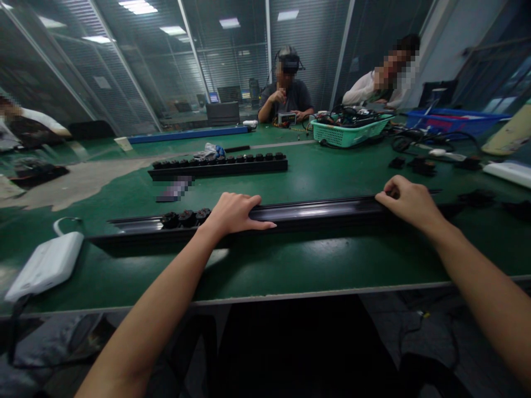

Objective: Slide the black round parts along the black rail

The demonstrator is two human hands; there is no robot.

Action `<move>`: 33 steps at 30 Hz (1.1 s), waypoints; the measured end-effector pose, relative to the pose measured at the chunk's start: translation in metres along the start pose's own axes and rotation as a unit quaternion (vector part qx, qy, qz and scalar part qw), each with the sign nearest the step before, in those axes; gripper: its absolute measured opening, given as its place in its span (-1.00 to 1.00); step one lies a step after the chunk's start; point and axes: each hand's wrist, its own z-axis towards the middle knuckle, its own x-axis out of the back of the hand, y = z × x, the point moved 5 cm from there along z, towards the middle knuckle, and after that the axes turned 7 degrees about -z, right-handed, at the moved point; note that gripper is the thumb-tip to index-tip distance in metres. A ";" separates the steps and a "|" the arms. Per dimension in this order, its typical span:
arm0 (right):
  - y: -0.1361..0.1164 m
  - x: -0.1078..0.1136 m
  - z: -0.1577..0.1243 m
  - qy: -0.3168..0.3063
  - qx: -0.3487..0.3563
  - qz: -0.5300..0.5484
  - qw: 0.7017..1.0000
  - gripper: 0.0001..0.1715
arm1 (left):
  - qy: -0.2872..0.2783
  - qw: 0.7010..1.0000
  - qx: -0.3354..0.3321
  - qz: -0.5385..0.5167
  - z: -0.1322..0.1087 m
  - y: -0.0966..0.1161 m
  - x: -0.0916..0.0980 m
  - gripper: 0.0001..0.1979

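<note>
A long black rail (315,212) with a shiny channel lies crosswise on the green table before me. Several round black modules (186,218) sit in its channel toward the left; my left hand may hide more. My left hand (232,213) grips the rail right beside them, fingers over the top and thumb stretched along the front. Toward the rail's right end, my right hand (409,200) is closed in a pinch, fingertips at the channel. Whatever it pinches is hidden. Behind lies a second black rail (224,167), lined with similar modules.
A white box (47,262) with a cable lies at the left. Loose black parts (477,197) lie at the right. Farther back are a phone-like object (174,189), a green basket (348,134) of cables, a blue tray (456,124) and seated people (286,94).
</note>
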 end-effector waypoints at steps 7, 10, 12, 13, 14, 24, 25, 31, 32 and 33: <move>0.002 0.002 0.000 0.005 -0.010 -0.021 1.000 -0.74 | -0.002 1.000 0.000 -0.001 0.000 0.001 0.000 -0.16; 0.001 0.002 -0.001 0.010 -0.020 -0.022 1.000 -0.72 | -0.003 1.000 0.003 -0.005 0.000 0.000 -0.001 -0.17; 0.001 0.002 -0.001 0.009 -0.028 -0.021 0.999 -0.70 | -0.003 1.000 0.006 -0.006 0.000 -0.001 -0.002 -0.18; 0.002 0.003 -0.001 0.009 -0.031 -0.022 0.999 -0.69 | -0.003 1.000 0.006 -0.006 0.000 -0.001 -0.002 -0.18; 0.003 0.003 -0.001 0.009 -0.035 -0.024 0.999 -0.69 | -0.003 1.000 0.007 -0.006 0.000 -0.001 -0.002 -0.18; 0.010 0.004 -0.001 -0.001 -0.069 -0.075 0.995 -0.71 | -0.006 1.000 0.007 -0.002 -0.001 0.001 0.000 -0.17; 0.011 0.004 -0.001 -0.004 -0.069 -0.073 0.995 -0.70 | -0.007 1.000 0.006 -0.001 -0.001 0.001 0.000 -0.17; 0.019 -0.002 0.009 -0.070 -0.051 -0.063 0.994 -0.67 | -0.008 1.000 0.006 -0.003 0.000 0.001 0.001 -0.20; 0.020 -0.002 0.011 -0.083 -0.042 -0.064 0.994 -0.67 | -0.007 1.000 0.007 -0.003 0.000 0.000 0.001 -0.20; 0.020 -0.003 0.012 -0.095 -0.027 -0.061 0.993 -0.68 | -0.006 1.000 0.007 -0.003 0.000 0.000 0.001 -0.21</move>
